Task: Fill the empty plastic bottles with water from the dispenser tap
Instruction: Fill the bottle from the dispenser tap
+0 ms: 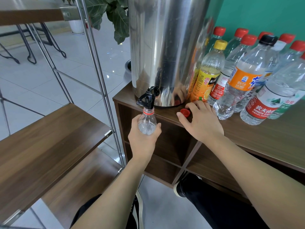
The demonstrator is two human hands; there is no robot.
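Bottle [147, 120] w/ its cap off sits in your left hand [143, 138], fingers wrapped round the lower body, neck right under the black tap [147, 98] of the steel dispenser [166, 47]. It looks near-empty, so filling seems just about to start. Your right hand [202, 120] rests on the cabinet top [264, 138], fingers loosely spread, thumb & forefinger touching the red cap [185, 112]; it holds nothing firmly.

To do this step well: keep the mouth centred below the spout & the bottle upright, grip low so the thin wall doesn't crush. Likely you need the right hand on the tap lever, so leave the cap where you can find it. Ease off before the neck fills, else it may spill onto the wood.

Surface: dark wood-grain cabinet w/ open cubbies below; dispenser stands at its left end, tap overhanging the edge. Capped bottles [244, 76] crowd beside it, mostly red caps, one yellow, one black. Room: teal wall behind, pale tiled floor, metal-frame shelf unit [49, 138] w/ wood boards on your left, potted plant [113, 15] behind the dispenser.
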